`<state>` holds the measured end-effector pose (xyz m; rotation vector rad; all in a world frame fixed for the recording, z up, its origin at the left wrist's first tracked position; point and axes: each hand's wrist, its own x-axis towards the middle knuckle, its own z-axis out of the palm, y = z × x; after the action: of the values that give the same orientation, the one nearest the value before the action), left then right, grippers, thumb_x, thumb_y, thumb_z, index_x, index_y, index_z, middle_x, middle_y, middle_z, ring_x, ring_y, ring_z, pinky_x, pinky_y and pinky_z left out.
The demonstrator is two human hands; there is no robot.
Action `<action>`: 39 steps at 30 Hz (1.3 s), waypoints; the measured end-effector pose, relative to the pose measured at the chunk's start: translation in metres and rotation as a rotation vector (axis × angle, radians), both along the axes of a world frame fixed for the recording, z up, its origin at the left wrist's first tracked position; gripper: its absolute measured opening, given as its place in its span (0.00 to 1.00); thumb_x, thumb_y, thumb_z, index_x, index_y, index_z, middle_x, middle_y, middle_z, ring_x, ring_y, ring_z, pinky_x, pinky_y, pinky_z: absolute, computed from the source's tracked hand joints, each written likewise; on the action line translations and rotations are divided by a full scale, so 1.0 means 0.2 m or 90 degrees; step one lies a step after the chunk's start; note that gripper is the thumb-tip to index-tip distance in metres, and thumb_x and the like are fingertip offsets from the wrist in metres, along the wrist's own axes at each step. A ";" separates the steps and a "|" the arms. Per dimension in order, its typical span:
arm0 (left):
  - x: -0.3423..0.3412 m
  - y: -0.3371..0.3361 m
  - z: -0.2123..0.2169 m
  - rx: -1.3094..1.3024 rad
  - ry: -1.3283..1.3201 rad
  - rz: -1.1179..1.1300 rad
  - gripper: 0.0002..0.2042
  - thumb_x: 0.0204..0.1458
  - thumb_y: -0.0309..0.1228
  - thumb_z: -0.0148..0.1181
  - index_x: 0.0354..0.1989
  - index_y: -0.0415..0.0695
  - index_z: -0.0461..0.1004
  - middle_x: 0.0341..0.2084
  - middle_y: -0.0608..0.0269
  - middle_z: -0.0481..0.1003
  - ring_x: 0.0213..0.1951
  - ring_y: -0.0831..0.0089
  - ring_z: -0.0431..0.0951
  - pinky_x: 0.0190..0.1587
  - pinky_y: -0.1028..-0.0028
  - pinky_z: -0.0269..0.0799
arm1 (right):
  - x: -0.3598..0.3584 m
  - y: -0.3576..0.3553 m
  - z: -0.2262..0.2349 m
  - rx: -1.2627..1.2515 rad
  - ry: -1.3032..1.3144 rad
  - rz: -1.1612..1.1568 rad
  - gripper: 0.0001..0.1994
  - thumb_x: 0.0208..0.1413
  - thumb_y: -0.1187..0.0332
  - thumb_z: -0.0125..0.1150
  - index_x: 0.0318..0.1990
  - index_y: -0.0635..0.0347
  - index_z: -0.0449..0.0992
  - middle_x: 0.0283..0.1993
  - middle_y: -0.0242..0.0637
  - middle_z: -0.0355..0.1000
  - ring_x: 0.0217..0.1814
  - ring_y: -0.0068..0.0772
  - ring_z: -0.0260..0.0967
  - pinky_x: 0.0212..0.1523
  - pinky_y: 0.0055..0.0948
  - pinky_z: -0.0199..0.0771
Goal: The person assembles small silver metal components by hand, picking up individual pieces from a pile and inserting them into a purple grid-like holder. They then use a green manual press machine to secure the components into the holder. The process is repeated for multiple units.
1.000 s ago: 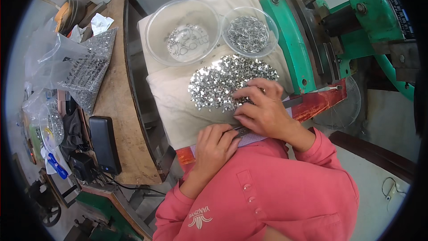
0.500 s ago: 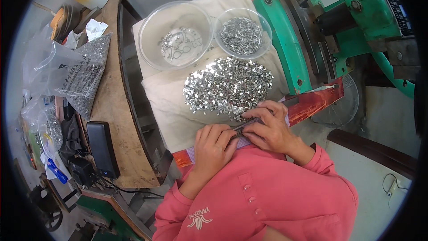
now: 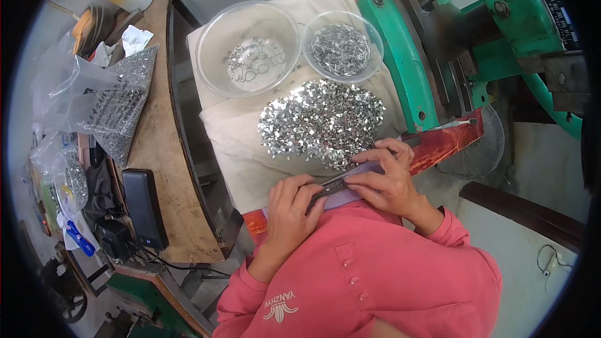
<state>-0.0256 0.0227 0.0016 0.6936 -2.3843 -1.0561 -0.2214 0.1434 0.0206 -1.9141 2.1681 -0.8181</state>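
Observation:
A long, narrow dark strip (image 3: 333, 188) with a row of slots or small parts along it lies slantwise at the near edge of the cloth, close to my body. My left hand (image 3: 289, 208) is closed round its left end, thumb on the near side. Farther right, my right hand (image 3: 389, 178) has its thumb and fingers bent onto the strip; any small part between the fingertips is too small to make out. Just beyond the hands spreads a pile of small shiny metal pieces (image 3: 322, 122). A purple checked cloth (image 3: 341, 199) shows under the strip.
Behind the pile stand a large clear tub (image 3: 210, 75) with a few metal parts and a smaller tub (image 3: 307, 56) full of metal pins. A green press (image 3: 400, 75) rises at the right. At left, a wooden table (image 3: 156, 150) carries bags of parts and a black power bank (image 3: 144, 206).
My hands have moved apart a little, the left one leftward and the right one rightward. More of the dark strip shows between them.

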 end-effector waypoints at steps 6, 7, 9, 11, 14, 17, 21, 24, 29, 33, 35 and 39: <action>-0.03 0.00 0.01 -0.025 -0.010 -0.010 0.11 0.41 0.27 0.71 0.34 0.44 0.77 0.37 0.62 0.76 0.39 0.61 0.74 0.40 0.65 0.64 | 0.01 0.00 -0.01 0.001 0.011 0.023 0.10 0.38 0.65 0.73 0.33 0.39 0.84 0.50 0.23 0.74 0.60 0.42 0.58 0.56 0.42 0.51; -0.04 0.00 0.00 -0.033 -0.006 -0.011 0.11 0.41 0.26 0.70 0.34 0.45 0.77 0.37 0.63 0.76 0.38 0.62 0.74 0.40 0.65 0.64 | 0.02 0.00 -0.01 0.000 0.013 0.026 0.10 0.39 0.65 0.73 0.32 0.39 0.84 0.50 0.21 0.73 0.60 0.40 0.58 0.55 0.42 0.52; -0.05 0.01 0.00 -0.046 0.001 -0.014 0.10 0.41 0.26 0.69 0.33 0.45 0.77 0.36 0.65 0.76 0.38 0.63 0.73 0.40 0.66 0.64 | 0.03 0.00 -0.02 0.004 0.015 0.032 0.10 0.39 0.65 0.73 0.32 0.39 0.84 0.50 0.21 0.73 0.59 0.40 0.59 0.54 0.43 0.53; -0.06 0.01 0.00 -0.042 -0.009 -0.008 0.09 0.42 0.26 0.69 0.33 0.45 0.77 0.36 0.66 0.76 0.38 0.64 0.73 0.40 0.67 0.63 | 0.03 0.00 -0.02 0.006 0.012 0.032 0.10 0.39 0.65 0.73 0.32 0.38 0.84 0.50 0.22 0.73 0.59 0.40 0.59 0.54 0.43 0.53; -0.06 0.00 0.00 -0.034 -0.014 -0.015 0.09 0.43 0.25 0.68 0.33 0.45 0.77 0.36 0.65 0.76 0.39 0.63 0.73 0.41 0.66 0.63 | 0.02 0.00 -0.02 0.005 0.001 0.026 0.11 0.39 0.65 0.72 0.33 0.38 0.84 0.50 0.22 0.73 0.59 0.40 0.59 0.54 0.43 0.53; -0.04 0.00 0.02 -0.006 -0.010 -0.025 0.11 0.43 0.25 0.68 0.35 0.43 0.76 0.38 0.61 0.75 0.39 0.61 0.73 0.41 0.65 0.64 | 0.03 0.00 -0.01 0.004 0.009 0.032 0.12 0.39 0.65 0.72 0.35 0.38 0.85 0.50 0.22 0.73 0.59 0.40 0.59 0.55 0.43 0.53; 0.03 -0.02 0.02 0.018 0.001 -0.019 0.14 0.42 0.25 0.70 0.37 0.41 0.74 0.40 0.55 0.74 0.41 0.56 0.73 0.43 0.62 0.67 | 0.05 0.00 0.00 -0.001 0.037 0.046 0.13 0.38 0.64 0.72 0.36 0.38 0.85 0.50 0.22 0.74 0.58 0.39 0.59 0.55 0.41 0.52; 0.12 -0.04 0.05 0.001 -0.013 0.012 0.15 0.40 0.25 0.71 0.37 0.40 0.74 0.41 0.53 0.74 0.42 0.55 0.73 0.44 0.62 0.69 | 0.04 -0.01 0.00 -0.005 0.040 0.035 0.14 0.38 0.63 0.72 0.37 0.37 0.85 0.49 0.22 0.74 0.58 0.39 0.59 0.55 0.41 0.52; 0.23 -0.06 0.05 -0.026 -0.035 0.043 0.15 0.40 0.25 0.72 0.37 0.40 0.75 0.40 0.54 0.74 0.41 0.55 0.74 0.44 0.62 0.69 | 0.06 -0.02 -0.01 -0.010 0.033 0.041 0.14 0.37 0.63 0.73 0.37 0.38 0.85 0.49 0.21 0.74 0.58 0.38 0.59 0.54 0.41 0.53; 0.25 -0.06 0.05 -0.045 -0.031 0.053 0.13 0.40 0.24 0.71 0.36 0.41 0.77 0.39 0.55 0.75 0.40 0.56 0.74 0.42 0.62 0.69 | 0.09 -0.06 0.00 -0.049 0.069 0.078 0.13 0.37 0.63 0.73 0.36 0.38 0.84 0.49 0.21 0.73 0.58 0.37 0.59 0.53 0.40 0.54; 0.24 -0.06 0.05 -0.055 -0.036 0.054 0.13 0.40 0.24 0.71 0.35 0.41 0.77 0.38 0.56 0.75 0.40 0.57 0.75 0.42 0.63 0.69 | 0.11 -0.09 0.00 -0.057 0.080 0.095 0.11 0.38 0.63 0.72 0.34 0.39 0.83 0.50 0.21 0.73 0.58 0.36 0.59 0.53 0.40 0.55; 0.20 -0.05 0.06 -0.050 -0.027 0.056 0.12 0.39 0.25 0.72 0.34 0.41 0.78 0.37 0.58 0.75 0.39 0.58 0.75 0.42 0.63 0.69 | 0.13 -0.13 0.02 -0.043 0.099 0.129 0.07 0.40 0.64 0.70 0.30 0.41 0.81 0.51 0.20 0.73 0.59 0.33 0.59 0.53 0.39 0.55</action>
<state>0.0148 0.0121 0.0129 0.7928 -2.3935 -0.9160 -0.1950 0.1179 0.0250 -2.2546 2.0058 -0.7362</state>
